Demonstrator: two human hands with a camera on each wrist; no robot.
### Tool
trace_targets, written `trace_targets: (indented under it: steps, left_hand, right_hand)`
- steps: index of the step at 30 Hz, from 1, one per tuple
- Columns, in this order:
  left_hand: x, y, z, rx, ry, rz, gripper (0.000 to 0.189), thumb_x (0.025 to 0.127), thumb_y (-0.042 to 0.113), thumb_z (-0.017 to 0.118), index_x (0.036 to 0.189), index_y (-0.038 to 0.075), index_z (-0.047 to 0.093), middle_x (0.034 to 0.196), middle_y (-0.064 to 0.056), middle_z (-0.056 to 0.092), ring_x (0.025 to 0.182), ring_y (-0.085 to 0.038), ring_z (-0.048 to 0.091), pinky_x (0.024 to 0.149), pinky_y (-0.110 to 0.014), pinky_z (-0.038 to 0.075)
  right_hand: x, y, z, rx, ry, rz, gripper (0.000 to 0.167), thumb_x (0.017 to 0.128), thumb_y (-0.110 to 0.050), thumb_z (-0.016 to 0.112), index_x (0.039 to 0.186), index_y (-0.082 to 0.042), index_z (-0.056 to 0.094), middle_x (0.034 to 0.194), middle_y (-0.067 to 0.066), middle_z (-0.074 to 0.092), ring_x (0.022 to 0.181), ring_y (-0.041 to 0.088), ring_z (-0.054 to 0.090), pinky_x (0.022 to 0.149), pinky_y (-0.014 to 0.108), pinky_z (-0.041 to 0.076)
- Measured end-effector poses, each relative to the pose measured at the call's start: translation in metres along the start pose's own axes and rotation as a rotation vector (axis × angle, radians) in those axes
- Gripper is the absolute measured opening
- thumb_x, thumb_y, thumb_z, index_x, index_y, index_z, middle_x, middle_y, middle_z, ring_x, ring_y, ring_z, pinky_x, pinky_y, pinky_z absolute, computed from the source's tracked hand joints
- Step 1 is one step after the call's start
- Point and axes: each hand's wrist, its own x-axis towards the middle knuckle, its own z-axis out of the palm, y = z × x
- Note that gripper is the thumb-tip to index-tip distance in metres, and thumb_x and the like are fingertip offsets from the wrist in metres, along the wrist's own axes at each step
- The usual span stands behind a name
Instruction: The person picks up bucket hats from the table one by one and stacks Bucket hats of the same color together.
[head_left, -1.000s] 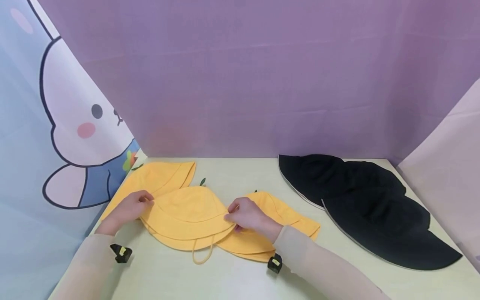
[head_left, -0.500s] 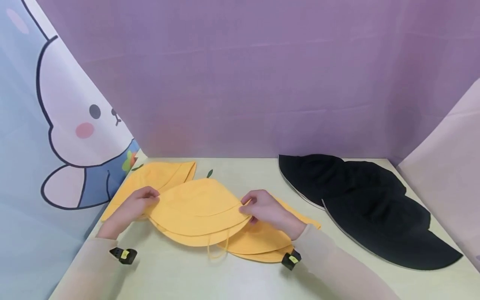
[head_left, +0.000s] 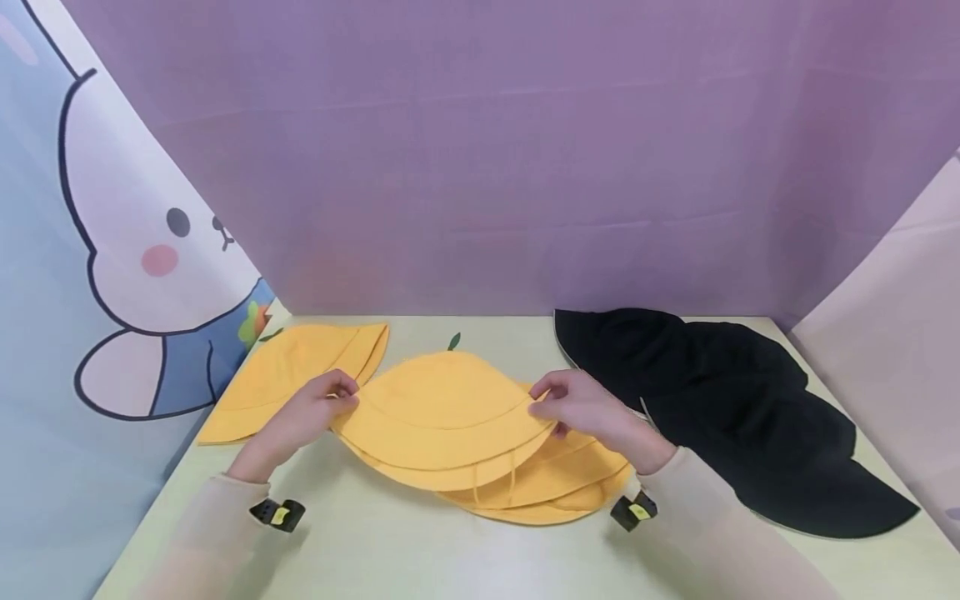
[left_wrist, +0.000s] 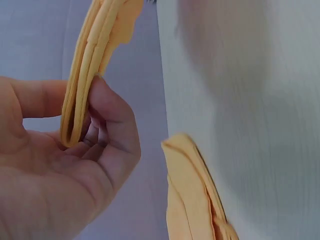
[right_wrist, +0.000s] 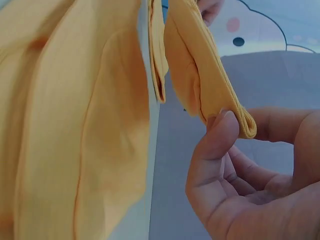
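Observation:
A folded yellow bucket hat (head_left: 442,400) with a green leaf tab on top is stretched between both hands in the head view. My left hand (head_left: 318,408) pinches one end of its brim, and my right hand (head_left: 588,412) pinches the other. The left wrist view shows thumb and fingers around the folded brim (left_wrist: 82,75), raised off the table. In the right wrist view the thumb presses the brim corner (right_wrist: 220,95) against the fingers. Below and behind the held hat lies another yellow hat (head_left: 581,475), partly covered by it. A thin yellow cord (head_left: 493,479) hangs under the brim.
At the back left a third yellow hat (head_left: 281,371) lies folded on the pale table (head_left: 375,542). Two black hats (head_left: 750,442) overlap on the right side. A purple cloth (head_left: 480,167) walls the back, with a rabbit-print cloth (head_left: 120,275) on the left.
Both hands have carried the pinched yellow hat up and to the right, off the back-left hat and over the other yellow hat. The hats lying on the table have stayed put.

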Motion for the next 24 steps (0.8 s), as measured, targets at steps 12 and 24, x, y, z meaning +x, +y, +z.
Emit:
trace_targets:
  steps: [12, 24]
  left_hand:
    - [0.008, 0.018, 0.038, 0.041, -0.053, 0.064, 0.009, 0.098, 0.009, 0.060, 0.106, 0.004, 0.060, 0.099, -0.008, 0.058, 0.087, -0.023, 0.054, 0.068, -0.035, 0.047]
    - [0.009, 0.033, 0.072, 0.033, -0.101, 0.121, 0.011, 0.094, 0.002, 0.055, 0.104, 0.004, 0.060, 0.096, -0.006, 0.059, 0.084, -0.020, 0.054, 0.068, -0.033, 0.047]
  right_hand:
    - [-0.027, 0.017, -0.037, -0.053, 0.001, 0.019, 0.024, 0.089, -0.010, 0.073, 0.108, 0.002, 0.066, 0.077, 0.007, 0.060, 0.058, 0.022, 0.059, 0.057, 0.037, 0.055]
    - [-0.045, 0.042, -0.062, -0.098, -0.006, 0.051, 0.023, 0.089, -0.009, 0.070, 0.108, 0.003, 0.066, 0.078, 0.007, 0.062, 0.062, 0.023, 0.057, 0.055, 0.034, 0.052]
